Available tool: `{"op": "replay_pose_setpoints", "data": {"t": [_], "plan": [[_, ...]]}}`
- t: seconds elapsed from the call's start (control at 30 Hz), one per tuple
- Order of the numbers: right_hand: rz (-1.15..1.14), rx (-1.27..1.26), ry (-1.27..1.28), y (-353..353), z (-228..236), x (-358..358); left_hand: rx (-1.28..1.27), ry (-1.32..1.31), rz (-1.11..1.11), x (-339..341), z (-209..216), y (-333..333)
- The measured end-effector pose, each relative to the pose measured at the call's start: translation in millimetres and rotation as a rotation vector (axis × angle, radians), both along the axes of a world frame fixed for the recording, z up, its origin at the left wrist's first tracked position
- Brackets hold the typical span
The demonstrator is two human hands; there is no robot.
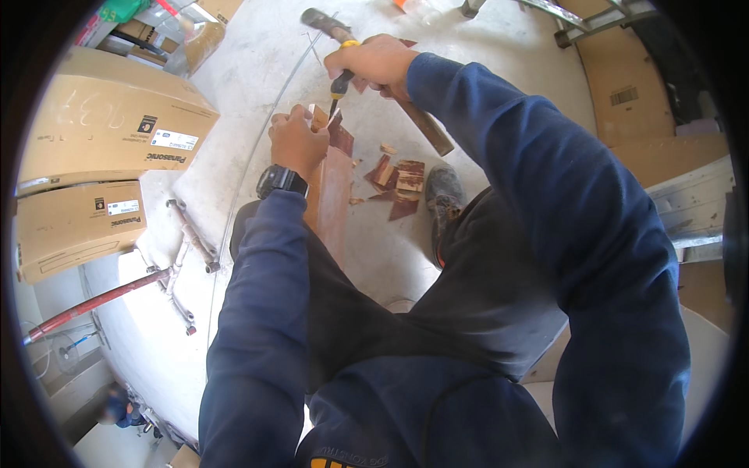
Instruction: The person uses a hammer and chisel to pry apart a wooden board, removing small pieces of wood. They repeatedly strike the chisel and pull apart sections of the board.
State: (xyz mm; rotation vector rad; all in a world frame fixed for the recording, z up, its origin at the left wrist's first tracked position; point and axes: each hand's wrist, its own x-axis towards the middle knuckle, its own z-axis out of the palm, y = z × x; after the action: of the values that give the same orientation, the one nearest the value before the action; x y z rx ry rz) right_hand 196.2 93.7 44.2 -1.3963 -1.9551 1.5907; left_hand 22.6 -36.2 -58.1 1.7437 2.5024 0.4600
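Observation:
My right hand [378, 64], at the top middle, is closed round a hammer; its metal head [324, 23] sticks out at the upper left and its wooden handle [429, 131] at the lower right. The same hand also grips a chisel [340, 83] with a black and yellow handle, its blade pointing down at the wood. My left hand [300, 144], with a black watch at the wrist, is closed on the end of a long reddish-brown timber [331, 187]. That end is split and notched beside the blade. The left fingertips are partly hidden.
Split wood chips [402, 178] lie by my shoe [443, 191]. Cardboard boxes [117, 117] are stacked on the left, near metal pipe pieces [183, 242] and a red pole [94, 303]. Ladder parts [577, 27] and cardboard [628, 86] are at the right. Another person [121, 407] is far lower left.

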Motion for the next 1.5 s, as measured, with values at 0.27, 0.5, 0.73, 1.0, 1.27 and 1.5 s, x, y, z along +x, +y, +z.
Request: {"op": "replay_pose_setpoints", "data": {"t": [0.27,0.5,0.73,1.0,1.27,1.5], "plan": [[-0.312,-0.104,0.199,38,5,6,-0.077,0.257,-0.028,52,-10,-24],[-0.395,-0.066,0.293,44,26,17,-0.29,0.401,-0.46,91,-32,-41],[-0.335,-0.096,0.278,38,26,10,-0.197,0.104,-0.569,130,-46,-80],[-0.242,-0.091,0.224,20,39,0,0.091,0.121,0.254,56,-22,-40],[-0.022,0.074,0.182,27,50,14,-0.188,-0.332,0.183,-49,-45,-53],[0.041,0.213,0.115,42,46,6,-0.011,-0.382,0.154,-57,-50,-63]]}}
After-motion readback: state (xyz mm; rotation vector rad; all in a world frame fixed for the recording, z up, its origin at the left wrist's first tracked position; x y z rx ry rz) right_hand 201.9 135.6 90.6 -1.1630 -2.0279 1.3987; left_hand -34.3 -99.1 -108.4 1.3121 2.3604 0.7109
